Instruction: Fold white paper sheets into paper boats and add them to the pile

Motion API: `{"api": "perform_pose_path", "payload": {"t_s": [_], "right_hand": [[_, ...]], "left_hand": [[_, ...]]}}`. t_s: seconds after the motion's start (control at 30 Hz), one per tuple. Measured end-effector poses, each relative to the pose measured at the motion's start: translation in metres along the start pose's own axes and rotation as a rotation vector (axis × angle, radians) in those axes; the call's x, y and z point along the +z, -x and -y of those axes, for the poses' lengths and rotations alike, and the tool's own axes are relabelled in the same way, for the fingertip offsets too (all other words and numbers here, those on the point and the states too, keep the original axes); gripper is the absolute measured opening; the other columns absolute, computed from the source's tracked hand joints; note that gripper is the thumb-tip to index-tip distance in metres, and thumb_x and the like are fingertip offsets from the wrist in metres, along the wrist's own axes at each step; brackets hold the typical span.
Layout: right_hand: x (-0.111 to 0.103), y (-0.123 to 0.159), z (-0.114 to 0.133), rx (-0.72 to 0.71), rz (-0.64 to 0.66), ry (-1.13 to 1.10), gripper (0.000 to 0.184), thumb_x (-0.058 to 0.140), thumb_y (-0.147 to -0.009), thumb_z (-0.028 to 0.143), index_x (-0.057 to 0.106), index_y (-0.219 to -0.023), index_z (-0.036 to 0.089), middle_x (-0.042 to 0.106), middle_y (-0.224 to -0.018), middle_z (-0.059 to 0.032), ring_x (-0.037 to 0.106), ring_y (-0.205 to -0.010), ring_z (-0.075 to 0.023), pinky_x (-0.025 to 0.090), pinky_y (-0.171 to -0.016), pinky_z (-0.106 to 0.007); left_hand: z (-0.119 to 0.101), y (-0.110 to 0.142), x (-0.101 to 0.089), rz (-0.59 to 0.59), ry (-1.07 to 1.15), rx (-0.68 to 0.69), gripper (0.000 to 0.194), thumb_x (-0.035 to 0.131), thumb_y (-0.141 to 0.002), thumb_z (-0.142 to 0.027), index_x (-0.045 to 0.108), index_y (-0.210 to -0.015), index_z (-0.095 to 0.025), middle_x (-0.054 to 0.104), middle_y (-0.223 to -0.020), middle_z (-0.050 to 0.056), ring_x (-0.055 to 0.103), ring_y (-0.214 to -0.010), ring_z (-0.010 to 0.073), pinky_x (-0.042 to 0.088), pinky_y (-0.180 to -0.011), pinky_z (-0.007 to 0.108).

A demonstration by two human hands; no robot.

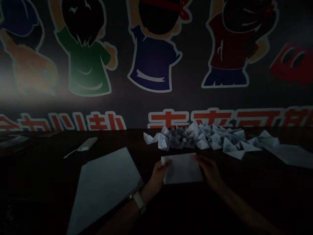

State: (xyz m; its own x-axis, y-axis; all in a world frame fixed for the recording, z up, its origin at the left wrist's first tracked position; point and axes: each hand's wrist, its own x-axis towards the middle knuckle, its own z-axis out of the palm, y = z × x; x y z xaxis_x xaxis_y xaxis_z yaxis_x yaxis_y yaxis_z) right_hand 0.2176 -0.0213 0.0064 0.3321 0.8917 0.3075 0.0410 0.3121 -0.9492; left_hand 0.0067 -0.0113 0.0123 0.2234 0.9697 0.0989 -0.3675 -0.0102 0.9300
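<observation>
Both my hands are at the near middle of a dark table point(49, 169). My left hand point(158, 175) grips the left edge of a folded white paper sheet point(182, 169), and a pale-strapped wristwatch point(139, 200) sits on that wrist. My right hand point(209, 172) holds the sheet's right edge between its fingers. Just beyond the sheet lies a heap of several folded paper boats point(195, 138). To my left, a large flat white paper sheet point(105, 187) lies near my left forearm.
Another flat paper sheet point(290, 155) lies at the right end of the boats. Farther left is a white oblong object with a cord point(85, 144), and papers point(13, 141) sit at the far left. A cartoon mural wall point(156, 62) stands behind the table's far edge.
</observation>
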Motion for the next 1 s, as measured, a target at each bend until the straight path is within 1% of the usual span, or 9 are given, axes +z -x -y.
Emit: {"api": "perform_pose_path", "payload": {"t_s": [0.13, 0.23, 0.37, 0.57, 0.7, 0.8, 0.9, 1.0], "right_hand": [[-0.0003, -0.0001, -0.0001, -0.005, -0.023, 0.002, 0.035, 0.071, -0.058, 0.049, 0.073, -0.074, 0.018, 0.072, -0.079, -0.0061, 0.061, -0.084, -0.0284, 0.045, -0.075, -0.036], [-0.0001, 0.0000, 0.0000, -0.001, -0.016, -0.010, 0.035, 0.071, -0.058, 0.049, 0.073, -0.073, 0.018, 0.072, -0.077, -0.0060, 0.062, -0.082, -0.0281, 0.045, -0.075, -0.036], [0.0002, 0.0007, 0.0024, 0.010, -0.023, -0.022, 0.034, 0.071, -0.057, 0.049, 0.073, -0.071, 0.018, 0.072, -0.075, -0.0054, 0.062, -0.080, -0.0269, 0.045, -0.073, -0.034], [0.0011, 0.0019, 0.0073, 0.020, -0.016, -0.015, 0.036, 0.071, -0.055, 0.052, 0.073, -0.069, 0.018, 0.072, -0.075, -0.0056, 0.062, -0.080, -0.0273, 0.045, -0.073, -0.035], [0.0015, 0.0022, 0.0056, 0.034, -0.014, -0.046, 0.034, 0.072, -0.056, 0.049, 0.073, -0.071, 0.019, 0.072, -0.076, -0.0046, 0.062, -0.080, -0.0261, 0.045, -0.074, -0.034], [0.0011, 0.0014, 0.0031, 0.026, -0.014, -0.062, 0.033, 0.072, -0.055, 0.048, 0.074, -0.072, 0.020, 0.072, -0.077, -0.0044, 0.062, -0.081, -0.0258, 0.045, -0.075, -0.034], [0.0008, 0.0011, 0.0021, 0.038, -0.013, -0.066, 0.034, 0.072, -0.055, 0.049, 0.074, -0.072, 0.019, 0.072, -0.076, -0.0048, 0.062, -0.080, -0.0263, 0.045, -0.073, -0.034], [0.0012, 0.0025, 0.0034, 0.048, -0.007, -0.057, 0.035, 0.072, -0.056, 0.049, 0.073, -0.072, 0.018, 0.072, -0.075, -0.0051, 0.062, -0.079, -0.0262, 0.046, -0.071, -0.034]], "left_hand": [[-0.0014, 0.0018, 0.0005, 0.013, -0.009, 0.007, 0.036, 0.072, -0.062, -0.045, 0.067, -0.073, -0.011, 0.063, -0.067, 0.003, 0.054, -0.059, 0.0119, 0.041, -0.059, 0.024], [-0.0005, 0.0013, 0.0003, 0.007, -0.013, -0.003, 0.037, 0.072, -0.061, -0.046, 0.066, -0.073, -0.011, 0.062, -0.067, 0.003, 0.053, -0.059, 0.0120, 0.041, -0.059, 0.024], [0.0021, -0.0005, -0.0013, 0.030, -0.015, -0.008, 0.038, 0.072, -0.062, -0.046, 0.066, -0.075, -0.011, 0.063, -0.067, 0.003, 0.054, -0.059, 0.0124, 0.041, -0.058, 0.024], [-0.0020, 0.0024, 0.0011, -0.016, -0.038, 0.010, 0.038, 0.073, -0.059, -0.047, 0.067, -0.071, -0.011, 0.063, -0.065, 0.003, 0.054, -0.058, 0.0127, 0.041, -0.056, 0.023], [-0.0033, 0.0028, 0.0033, -0.017, -0.020, 0.005, 0.042, 0.074, -0.057, -0.048, 0.067, -0.074, -0.010, 0.064, -0.066, 0.005, 0.055, -0.059, 0.0137, 0.042, -0.056, 0.024], [-0.0018, 0.0014, 0.0031, -0.012, -0.006, -0.007, 0.041, 0.074, -0.057, -0.048, 0.067, -0.073, -0.011, 0.063, -0.065, 0.004, 0.054, -0.057, 0.0129, 0.042, -0.055, 0.024], [-0.0011, 0.0010, 0.0021, -0.019, -0.004, -0.012, 0.040, 0.075, -0.056, -0.048, 0.066, -0.071, -0.011, 0.063, -0.064, 0.004, 0.053, -0.056, 0.0125, 0.041, -0.055, 0.023], [-0.0008, 0.0014, 0.0012, -0.019, -0.007, 0.000, 0.039, 0.073, -0.059, -0.047, 0.066, -0.074, -0.011, 0.064, -0.068, 0.005, 0.055, -0.059, 0.0137, 0.042, -0.057, 0.024]]}}
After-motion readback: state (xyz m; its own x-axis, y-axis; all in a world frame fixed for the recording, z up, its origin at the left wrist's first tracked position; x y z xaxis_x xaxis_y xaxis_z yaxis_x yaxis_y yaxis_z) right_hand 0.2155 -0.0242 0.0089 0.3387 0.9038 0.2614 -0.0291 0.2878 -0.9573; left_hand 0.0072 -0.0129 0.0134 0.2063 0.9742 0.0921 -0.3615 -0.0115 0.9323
